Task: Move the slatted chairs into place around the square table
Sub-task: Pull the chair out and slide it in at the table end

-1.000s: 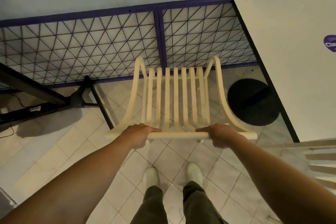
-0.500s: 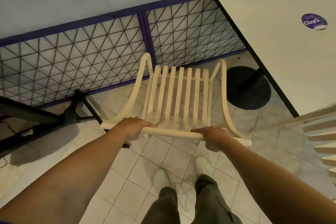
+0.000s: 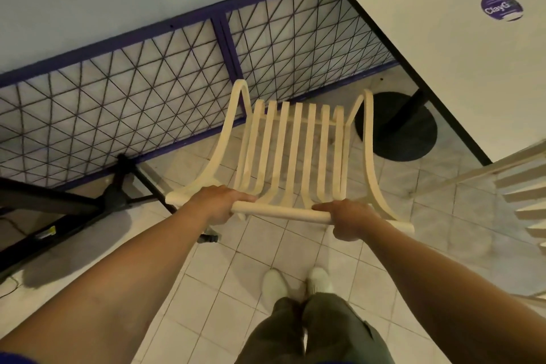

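A cream slatted chair (image 3: 291,151) stands in front of me, seen from above and behind. My left hand (image 3: 217,204) grips the left part of its top back rail. My right hand (image 3: 350,223) grips the right part of the same rail. The white square table (image 3: 461,68) with a dark edge is at the upper right, its round black base (image 3: 397,127) on the tiles just right of the chair. A second slatted chair (image 3: 523,195) shows partly at the right edge.
A purple-framed wire mesh fence (image 3: 141,91) runs along the wall behind the chair. A black metal stand (image 3: 115,195) with legs sits on the tiled floor at the left. My feet (image 3: 295,284) are on the tiles below the chair.
The view has swung so the table and its base sit closer to the chair. The chair has shifted towards the table. Both hands keep their grip on the back rail.
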A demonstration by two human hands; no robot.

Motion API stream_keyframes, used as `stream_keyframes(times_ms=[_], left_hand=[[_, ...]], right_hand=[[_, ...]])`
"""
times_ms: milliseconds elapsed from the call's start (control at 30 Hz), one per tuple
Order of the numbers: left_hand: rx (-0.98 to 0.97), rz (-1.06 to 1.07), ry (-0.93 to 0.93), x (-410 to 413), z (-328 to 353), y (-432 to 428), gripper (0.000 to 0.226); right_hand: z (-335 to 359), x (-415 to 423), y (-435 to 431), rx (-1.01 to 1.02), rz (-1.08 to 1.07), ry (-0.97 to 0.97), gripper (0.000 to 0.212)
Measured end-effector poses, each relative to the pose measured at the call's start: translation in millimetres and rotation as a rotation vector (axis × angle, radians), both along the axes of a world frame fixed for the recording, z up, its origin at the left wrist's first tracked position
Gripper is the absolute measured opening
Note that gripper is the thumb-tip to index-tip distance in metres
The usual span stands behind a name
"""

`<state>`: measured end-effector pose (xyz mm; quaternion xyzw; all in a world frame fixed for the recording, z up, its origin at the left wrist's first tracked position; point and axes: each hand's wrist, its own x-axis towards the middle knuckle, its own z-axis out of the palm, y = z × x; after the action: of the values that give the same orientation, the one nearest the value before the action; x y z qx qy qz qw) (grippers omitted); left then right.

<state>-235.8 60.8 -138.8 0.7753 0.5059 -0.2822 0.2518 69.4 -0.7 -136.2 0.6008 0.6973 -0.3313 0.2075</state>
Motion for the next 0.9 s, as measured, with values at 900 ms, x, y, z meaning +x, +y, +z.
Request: stream_keyframes(times_ms=[900], left_hand=[[-0.095,-0.191,0.014,-5.5,-7.2,15.2,0.087]], right_hand=[[6.5,-13.1,16.1,-0.244,-0.178,-0.005,0.083]])
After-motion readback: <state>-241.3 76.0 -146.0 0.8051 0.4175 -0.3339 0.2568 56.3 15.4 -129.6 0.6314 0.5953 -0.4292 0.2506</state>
